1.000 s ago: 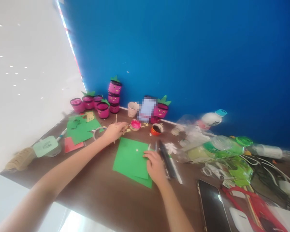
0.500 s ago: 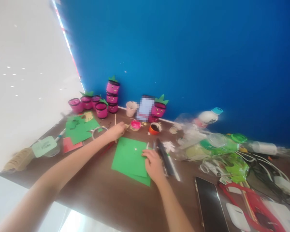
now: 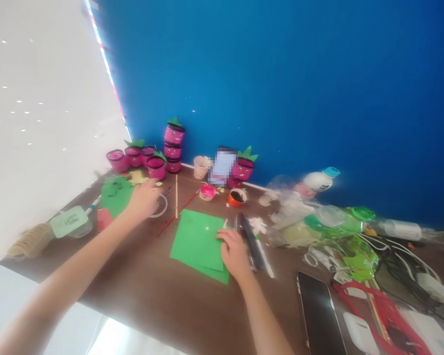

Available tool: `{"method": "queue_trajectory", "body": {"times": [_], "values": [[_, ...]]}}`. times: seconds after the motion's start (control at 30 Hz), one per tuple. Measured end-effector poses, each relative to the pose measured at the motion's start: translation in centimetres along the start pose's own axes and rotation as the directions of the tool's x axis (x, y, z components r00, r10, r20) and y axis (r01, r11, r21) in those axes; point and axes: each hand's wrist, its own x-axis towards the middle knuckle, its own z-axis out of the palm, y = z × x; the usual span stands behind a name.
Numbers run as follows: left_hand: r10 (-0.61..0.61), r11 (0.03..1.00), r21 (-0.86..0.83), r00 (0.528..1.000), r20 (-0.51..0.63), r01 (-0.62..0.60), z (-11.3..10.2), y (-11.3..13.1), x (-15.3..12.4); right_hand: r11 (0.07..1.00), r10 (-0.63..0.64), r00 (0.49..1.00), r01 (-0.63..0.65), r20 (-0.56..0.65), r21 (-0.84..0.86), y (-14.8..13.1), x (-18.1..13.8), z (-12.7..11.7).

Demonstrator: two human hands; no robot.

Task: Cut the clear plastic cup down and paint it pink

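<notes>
On the brown table lie stacked green sheets (image 3: 198, 241), a tiny pale scrap on top. My right hand (image 3: 234, 250) rests over their right edge, fingers lying flat and slightly bent, pressing the sheets. My left hand (image 3: 145, 198) is at the far left, above a white tape roll (image 3: 163, 206) that it partly covers. A small yellow piece of paper (image 3: 159, 184) shows at its fingertips, seemingly pinched; the hand is blurred. Left of it lie another green sheet (image 3: 113, 197) with cut scraps and a larger yellow piece (image 3: 136, 177).
Magenta pots (image 3: 156, 168) with faces stand along the wall. A thin stick (image 3: 176, 197), a red brush (image 3: 177, 213), a pink paint cup (image 3: 207, 192) and an orange cup (image 3: 237, 197) lie mid-table. Bottles (image 3: 348, 219), cables and a phone (image 3: 321, 313) crowd the right.
My left hand has moved left from beside the pink cup to over the tape roll, uncovering the stick and red brush. My right hand stays on the green sheets.
</notes>
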Motion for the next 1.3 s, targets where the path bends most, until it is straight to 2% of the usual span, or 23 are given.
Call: {"method": "queue_trajectory", "body": {"times": [0.07, 0.1, 0.23, 0.37, 0.47, 0.57, 0.8, 0.97, 1.03, 1.13, 1.2, 1.3], "values": [[0.121, 0.986, -0.126, 0.989, 0.084, -0.11, 1.1, 0.8, 0.3, 1.0, -0.003, 1.0, 0.003, -0.001, 0.004, -0.1, 0.0, -0.1], [0.131, 0.983, -0.146, 0.985, 0.115, -0.113, 1.7, 1.2, 0.5, 1.0, -0.001, 1.0, 0.001, 0.001, 0.003, -0.1, 0.1, -0.1], [0.057, 0.997, -0.054, 0.981, 0.185, -0.047, 3.6, 2.1, 0.8, 1.0, 0.003, 1.0, -0.003, 0.013, -0.003, -0.1, 0.0, -0.1], [0.144, 0.986, 0.057, 0.977, 0.156, -0.154, 4.1, 2.9, 0.2, 1.0, -0.003, 1.0, 0.003, 0.014, -0.002, 0.0, -0.1, 0.0], [0.148, 0.984, 0.077, 0.976, 0.16, -0.162, 3.6, 3.0, -0.1, 1.0, -0.008, 1.0, 0.008, 0.005, 0.001, 0.1, -0.1, 0.0], [0.069, 0.994, 0.074, 0.983, 0.173, -0.083, 2.5, 2.3, 0.3, 1.0, -0.006, 1.0, 0.006, 0.005, 0.001, 0.1, 0.0, 0.0], [-0.112, 0.982, 0.159, 0.993, 0.031, 0.106, -1.1, -1.6, 1.5, 1.0, -0.014, 1.0, 0.014, -0.016, 0.005, 0.1, 0.0, 0.0], [-0.171, 0.956, 0.24, 0.985, -0.011, 0.168, -1.5, -2.4, 0.7, 1.0, -0.026, 1.0, 0.026, -0.008, 0.001, 0.3, -0.1, 0.1], [-0.157, 0.95, 0.268, 0.987, -0.04, 0.162, -0.9, -2.1, 0.3, 1.0, -0.017, 1.0, 0.017, 0.004, -0.004, 0.4, -0.1, 0.2], [-0.049, 0.973, 0.22, 0.993, -0.108, 0.072, 0.3, -1.0, -0.1, 1.0, -0.013, 1.0, 0.013, 0.007, -0.007, 0.3, 0.0, 0.1], [-0.03, 0.991, 0.13, 0.995, -0.091, 0.041, 1.2, 0.2, -0.2, 1.0, -0.022, 1.0, 0.022, 0.0, -0.004, 0.2, 0.0, 0.0], [-0.05, 0.998, 0.038, 0.999, -0.006, 0.051, 2.3, 2.3, -0.3, 1.0, -0.029, 1.0, 0.029, -0.006, -0.001, 0.1, 0.0, -0.1]]}}
